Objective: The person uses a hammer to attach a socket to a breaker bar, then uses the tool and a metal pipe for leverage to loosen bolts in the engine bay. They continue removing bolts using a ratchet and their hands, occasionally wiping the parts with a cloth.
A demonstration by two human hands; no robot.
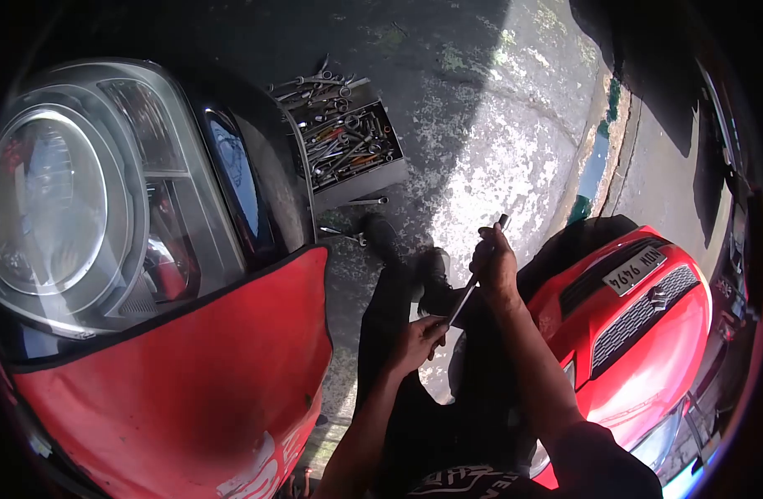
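A long metal socket wrench [462, 306] slants between my two hands in front of my legs. My left hand [416, 345] is closed around its lower end. Higher up and to the right, my right hand [496, 268] grips the upper part, where a socket [503, 221] sticks out past the fingers. The fingers hide the wrench's head, so its exact shape cannot be made out. Both hands are in the air, apart from the cars.
At left is a car's headlight [49, 191], with a red cover [173, 399] draped below it. An open metal toolbox [360, 185] full of tools stands on the floor, spanners [369, 201] beside it. A red car [647, 333] is close on my right.
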